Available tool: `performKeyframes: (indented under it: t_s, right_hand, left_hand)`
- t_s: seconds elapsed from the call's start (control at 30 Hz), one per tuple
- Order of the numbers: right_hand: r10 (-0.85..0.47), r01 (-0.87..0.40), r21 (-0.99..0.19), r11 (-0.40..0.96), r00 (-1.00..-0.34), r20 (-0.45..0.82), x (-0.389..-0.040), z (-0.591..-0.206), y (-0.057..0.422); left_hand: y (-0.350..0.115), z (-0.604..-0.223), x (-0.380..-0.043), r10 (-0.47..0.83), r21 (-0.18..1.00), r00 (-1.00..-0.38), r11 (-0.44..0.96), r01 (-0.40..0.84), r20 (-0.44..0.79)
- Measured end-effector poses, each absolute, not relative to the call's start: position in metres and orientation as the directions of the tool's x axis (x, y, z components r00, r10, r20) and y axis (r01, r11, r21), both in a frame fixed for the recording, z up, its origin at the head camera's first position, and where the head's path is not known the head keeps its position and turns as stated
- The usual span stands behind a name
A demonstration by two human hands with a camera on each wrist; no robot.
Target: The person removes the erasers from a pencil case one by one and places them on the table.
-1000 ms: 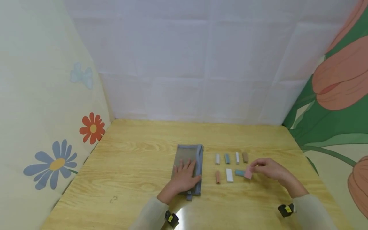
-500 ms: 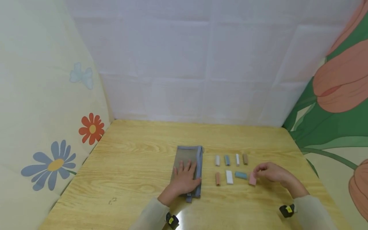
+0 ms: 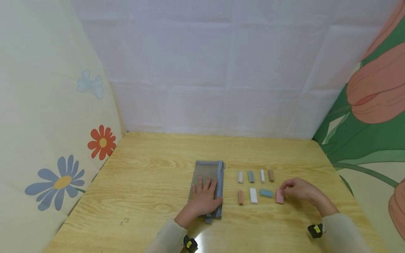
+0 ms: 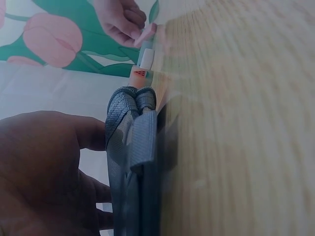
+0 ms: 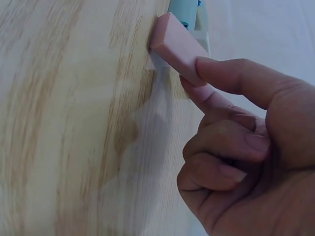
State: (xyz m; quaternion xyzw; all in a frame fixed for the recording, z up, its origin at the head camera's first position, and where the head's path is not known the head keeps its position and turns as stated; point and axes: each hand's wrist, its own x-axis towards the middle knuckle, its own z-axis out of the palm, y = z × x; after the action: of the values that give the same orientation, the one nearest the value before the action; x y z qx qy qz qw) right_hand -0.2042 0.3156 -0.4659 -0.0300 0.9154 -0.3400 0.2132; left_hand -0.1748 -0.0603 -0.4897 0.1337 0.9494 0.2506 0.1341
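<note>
My left hand (image 3: 204, 200) rests with spread fingers on a grey zippered mesh pouch (image 3: 205, 170) that lies flat on the table. In the left wrist view the pouch's blue-grey fabric edge (image 4: 142, 142) shows beside the thumb. My right hand (image 3: 302, 191) pinches a pink eraser (image 5: 179, 46) by one end, between thumb and index finger; the other fingers are curled. The eraser's far end is tilted down at the tabletop, and I cannot tell whether it touches. Just left of it lies a teal eraser (image 3: 266, 193), then a white one (image 3: 253, 195) and an orange one (image 3: 240, 197).
A back row holds a pale grey eraser (image 3: 240, 177), a blue one (image 3: 251, 176), a thin white one (image 3: 262, 176) and a brown one (image 3: 271, 175). White cloth (image 3: 190, 70) hangs behind the wooden table (image 3: 152, 182); flowered cloths flank it.
My right hand has carried the pink eraser right and toward me, from against the teal eraser to a spot with a gap beside it. The left hand has stayed on the pouch.
</note>
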Motion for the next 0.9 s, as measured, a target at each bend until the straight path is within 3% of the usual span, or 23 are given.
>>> performKeyframes:
  t_s: [0.9]
  right_hand:
    - [-0.151, 0.101, -0.589, 0.802, -0.919, -0.364, -0.2085, -0.4747, 0.3118]
  left_hand:
    - [-0.0587, -0.4922, -0.1730, 0.309, 0.506, -0.935, 0.843, 0.183, -0.177]
